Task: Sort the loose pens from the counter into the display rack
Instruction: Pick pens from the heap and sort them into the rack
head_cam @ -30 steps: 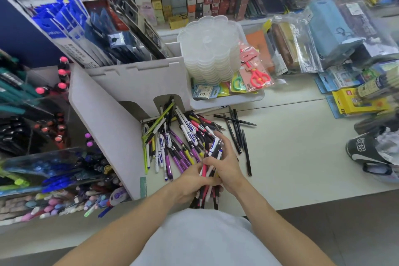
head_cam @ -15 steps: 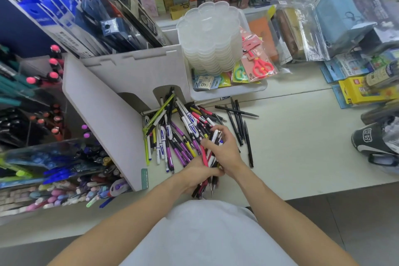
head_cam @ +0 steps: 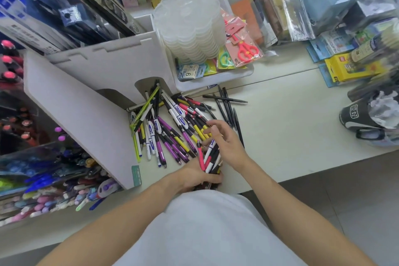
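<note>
A heap of loose pens [head_cam: 170, 127], purple, yellow, white, pink and black, lies on the white counter [head_cam: 291, 136] beside the grey display rack [head_cam: 82, 112]. My left hand [head_cam: 194, 174] grips a bundle of pens [head_cam: 210, 158] near the counter's front edge. My right hand [head_cam: 224, 142] is just above that bundle, fingers curled over the pens at the heap's right side; whether it pinches one is hidden. A few thin black pens [head_cam: 226, 106] lie apart to the right.
The rack's left compartments [head_cam: 43, 170] hold many coloured pens. Behind the heap a white tray [head_cam: 216, 77] carries stacked clear cups [head_cam: 192, 24] and packaged scissors. Yellow boxes [head_cam: 349, 69] and a black bag [head_cam: 364, 119] sit at the right.
My right hand has moved up and to the right along the bundle toward the heap. My left hand keeps its grip on the bundle. The camera has tilted slightly.
</note>
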`<state>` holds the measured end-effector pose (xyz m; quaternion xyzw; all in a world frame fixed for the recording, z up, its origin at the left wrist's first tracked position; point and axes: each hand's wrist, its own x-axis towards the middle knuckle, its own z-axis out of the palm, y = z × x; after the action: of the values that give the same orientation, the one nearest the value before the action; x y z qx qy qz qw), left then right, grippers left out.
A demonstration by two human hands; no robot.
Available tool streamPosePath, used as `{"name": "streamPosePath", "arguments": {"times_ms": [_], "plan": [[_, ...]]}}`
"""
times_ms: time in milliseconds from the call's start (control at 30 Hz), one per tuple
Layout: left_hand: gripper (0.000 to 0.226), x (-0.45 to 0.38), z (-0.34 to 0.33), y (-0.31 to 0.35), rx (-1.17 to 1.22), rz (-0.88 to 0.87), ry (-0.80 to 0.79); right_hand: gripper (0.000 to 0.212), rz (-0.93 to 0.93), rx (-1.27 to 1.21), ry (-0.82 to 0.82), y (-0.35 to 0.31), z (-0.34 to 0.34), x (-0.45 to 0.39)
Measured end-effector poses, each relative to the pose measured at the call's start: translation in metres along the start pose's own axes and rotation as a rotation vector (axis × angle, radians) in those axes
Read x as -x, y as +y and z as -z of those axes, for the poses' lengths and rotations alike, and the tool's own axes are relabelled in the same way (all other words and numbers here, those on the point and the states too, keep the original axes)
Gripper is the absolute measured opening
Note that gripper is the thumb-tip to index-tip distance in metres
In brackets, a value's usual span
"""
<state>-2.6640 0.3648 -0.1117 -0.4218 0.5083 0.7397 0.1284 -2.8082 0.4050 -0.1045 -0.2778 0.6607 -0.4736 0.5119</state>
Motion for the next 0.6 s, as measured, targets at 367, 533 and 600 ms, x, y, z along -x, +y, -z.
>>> {"name": "streamPosePath", "arguments": {"times_ms": [367, 533, 600], "plan": [[0.04, -0.001, -0.005, 0.023, -0.111, -0.16, 0.06, 0.047, 0.094, 0.265, -0.043, -0.001, -0.006, 0.0], [0.025, 0.004, 0.007, 0.033, 0.325, -0.03, -0.107, 0.052, -0.012, 0.053, 0.044, -0.014, -0.02, -0.017], [0.017, 0.007, 0.01, 0.03, 0.461, 0.029, -0.122, 0.048, -0.027, -0.005, -0.038, -0.017, -0.02, -0.019]]}}
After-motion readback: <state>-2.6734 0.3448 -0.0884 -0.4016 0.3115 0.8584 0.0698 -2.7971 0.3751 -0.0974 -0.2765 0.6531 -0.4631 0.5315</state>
